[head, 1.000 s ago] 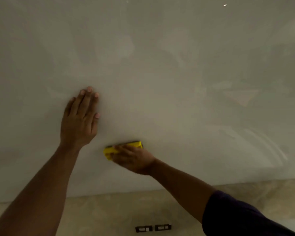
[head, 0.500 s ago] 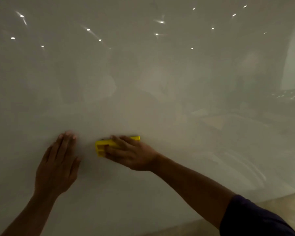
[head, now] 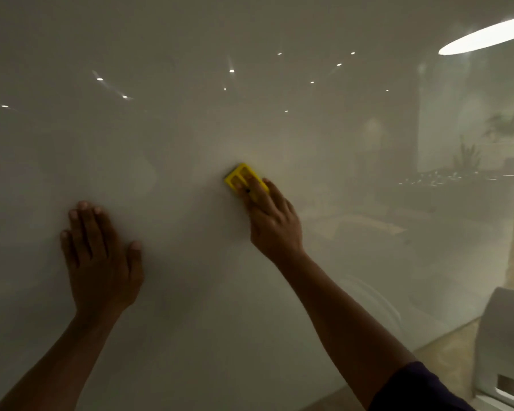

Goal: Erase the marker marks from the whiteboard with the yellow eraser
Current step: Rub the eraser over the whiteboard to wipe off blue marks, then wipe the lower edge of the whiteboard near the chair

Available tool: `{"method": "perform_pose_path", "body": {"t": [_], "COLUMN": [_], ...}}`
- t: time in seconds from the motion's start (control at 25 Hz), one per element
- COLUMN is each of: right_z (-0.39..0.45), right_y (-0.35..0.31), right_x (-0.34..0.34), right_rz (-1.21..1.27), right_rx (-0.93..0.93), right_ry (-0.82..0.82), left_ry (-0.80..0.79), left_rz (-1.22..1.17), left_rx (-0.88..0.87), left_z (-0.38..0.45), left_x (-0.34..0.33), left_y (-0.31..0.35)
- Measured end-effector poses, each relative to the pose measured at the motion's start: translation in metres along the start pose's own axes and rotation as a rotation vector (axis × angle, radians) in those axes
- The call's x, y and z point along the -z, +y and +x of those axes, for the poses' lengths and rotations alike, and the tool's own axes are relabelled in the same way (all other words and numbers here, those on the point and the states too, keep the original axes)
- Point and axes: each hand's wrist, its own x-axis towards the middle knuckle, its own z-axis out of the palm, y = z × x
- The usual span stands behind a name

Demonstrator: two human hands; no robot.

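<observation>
Since half a second ago, yellow eraser (head: 245,182) sits higher, toward one o'clock of left hand (head: 101,259). Right hand (head: 272,221) grips it against whiteboard (head: 190,137). Left fingers lie flat, spread.

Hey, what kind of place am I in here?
Probably an office or meeting room: a large glossy whiteboard fills the view, it reflects rows of ceiling lights and potted plants.

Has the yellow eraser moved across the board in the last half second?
Yes. Judged against the left hand pressed flat on the whiteboard, the yellow eraser in the right hand has gone up and to the right.
</observation>
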Motion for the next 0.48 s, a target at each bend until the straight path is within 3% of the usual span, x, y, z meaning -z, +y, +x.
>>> {"method": "perform_pose_path", "body": {"t": [0.16,0.32,0.48], "right_z": [-0.057,-0.141,-0.220], "right_y": [0.068,0.077,0.048], "right_x": [0.021,0.036,0.058], "right_rz": [-0.079,-0.115,-0.056], "right_rx": [-0.244,-0.370,-0.470], "right_ry": [0.026,-0.071,-0.237], "left_ry": [0.012,-0.008,-0.229], "left_rz": [-0.001,0.003,0.019], "left_rx": [-0.024,0.027,0.056], "left_z": [-0.002,-0.003,-0.005], "left_x": [-0.001,-0.003,-0.010], "left_y": [-0.002,0.004,-0.001]}}
